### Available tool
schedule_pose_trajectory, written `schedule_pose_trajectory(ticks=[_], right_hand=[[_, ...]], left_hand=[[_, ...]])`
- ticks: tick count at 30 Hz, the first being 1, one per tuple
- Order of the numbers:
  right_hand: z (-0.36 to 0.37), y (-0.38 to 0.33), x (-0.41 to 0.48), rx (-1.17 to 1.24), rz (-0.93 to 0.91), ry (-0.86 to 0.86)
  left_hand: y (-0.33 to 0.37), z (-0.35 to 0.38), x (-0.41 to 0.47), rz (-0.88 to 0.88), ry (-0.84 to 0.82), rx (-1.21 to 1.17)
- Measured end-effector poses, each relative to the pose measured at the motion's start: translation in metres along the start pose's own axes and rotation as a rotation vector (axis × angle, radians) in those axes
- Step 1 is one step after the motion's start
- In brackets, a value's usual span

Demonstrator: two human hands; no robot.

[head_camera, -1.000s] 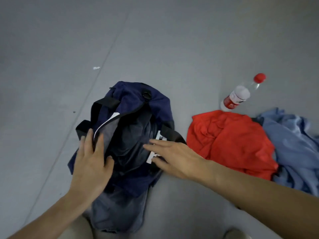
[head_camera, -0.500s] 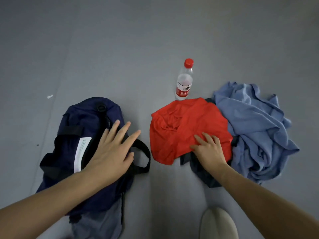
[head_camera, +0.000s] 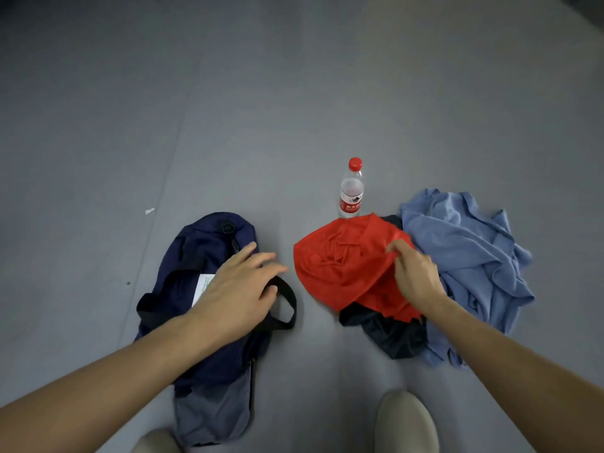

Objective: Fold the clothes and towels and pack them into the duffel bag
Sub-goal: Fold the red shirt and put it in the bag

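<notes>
A navy duffel bag (head_camera: 199, 253) with black handles lies on the grey floor at the left. My left hand (head_camera: 238, 289) hovers over it, fingers spread, holding nothing. To the right sits a crumpled red garment (head_camera: 340, 266) on top of a dark navy garment (head_camera: 385, 331). My right hand (head_camera: 415, 276) pinches the red garment's right edge and lifts it a little. A rumpled light blue garment (head_camera: 467, 256) lies further right, touching the pile.
A clear water bottle (head_camera: 351, 191) with a red cap stands just behind the red garment. My two light shoes (head_camera: 405, 423) show at the bottom edge. A small white scrap (head_camera: 149, 210) lies on the floor at the left.
My right hand left the bag, reached the red garment and now grips and lifts its edge. My left hand moved across the bag toward its right handle. The view shifted right.
</notes>
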State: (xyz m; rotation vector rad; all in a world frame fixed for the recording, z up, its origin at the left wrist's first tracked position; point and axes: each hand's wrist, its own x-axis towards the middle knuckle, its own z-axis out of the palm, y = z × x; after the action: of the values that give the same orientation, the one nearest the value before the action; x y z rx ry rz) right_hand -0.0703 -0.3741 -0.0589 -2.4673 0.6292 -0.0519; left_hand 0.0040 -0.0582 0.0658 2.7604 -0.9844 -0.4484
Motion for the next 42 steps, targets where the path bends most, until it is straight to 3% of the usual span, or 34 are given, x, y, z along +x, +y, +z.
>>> schedule_pose_trajectory(ticks=[6,9,14,18,25,30,36,38,42], right_hand=[[-0.099,-0.115,-0.013,0.415,-0.247,-0.048],[-0.14,-0.169,-0.03,0.506,-0.392,-0.116],[-0.178,-0.241,-0.066,0.587,-0.456,-0.241],[-0.18,-0.282,-0.087,0.65,-0.429,-0.235],[-0.143,-0.298,-0.095,0.71,-0.221,-0.025],[-0.102,-0.282,-0.104,0.516,-0.143,-0.178],[-0.083,-0.263,-0.113,0.041,-0.217,-0.625],[-0.069,-0.258,-0.112,-0.064,-0.178,-0.58],[-0.056,-0.262,-0.096,0.013,-0.122,-0.316]], left_hand=[[0.025,-0.06,-0.052,-0.072,0.115,-0.127],[0.038,-0.091,-0.076,-0.133,0.222,-0.194],[0.039,-0.103,-0.106,-0.232,0.34,-0.369],[0.032,-0.096,-0.109,-0.229,0.224,-0.539],[0.011,-0.108,-0.1,-0.257,0.486,-0.49],[-0.004,-0.121,-0.095,-0.189,0.56,-0.851],[-0.005,-0.135,-0.09,-0.201,0.618,-1.383],[-0.007,-0.139,-0.088,-0.216,0.621,-1.47],[-0.017,-0.14,-0.087,-0.241,0.673,-1.434]])
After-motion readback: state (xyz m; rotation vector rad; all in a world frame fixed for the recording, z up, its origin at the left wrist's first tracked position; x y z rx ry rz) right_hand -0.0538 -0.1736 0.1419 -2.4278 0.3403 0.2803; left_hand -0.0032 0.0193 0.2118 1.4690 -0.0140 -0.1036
